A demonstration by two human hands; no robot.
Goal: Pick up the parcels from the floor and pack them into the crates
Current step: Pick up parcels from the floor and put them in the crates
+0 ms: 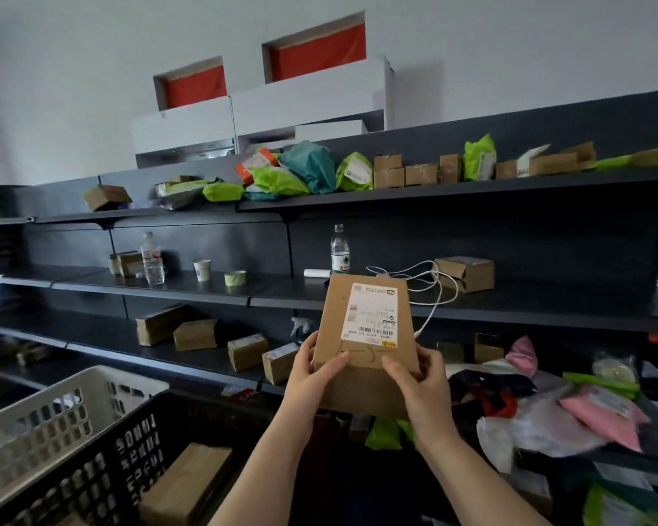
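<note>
A brown cardboard parcel (361, 336) with a white shipping label is held up in front of the shelves, its labelled face toward me. My left hand (312, 377) grips its lower left edge, thumb on the front. My right hand (418, 385) grips its lower right edge the same way. Below at the left stands a black crate (130, 449) with a cardboard box (187, 484) lying inside. A white crate (54, 408) stands beside it, further left; its inside is hidden.
Dark shelves (357, 298) run across the view, holding small boxes, green and teal mailer bags, water bottles, a paper cup, tape and a white cable. A heap of pink, white and green bagged parcels (570, 415) lies at the lower right.
</note>
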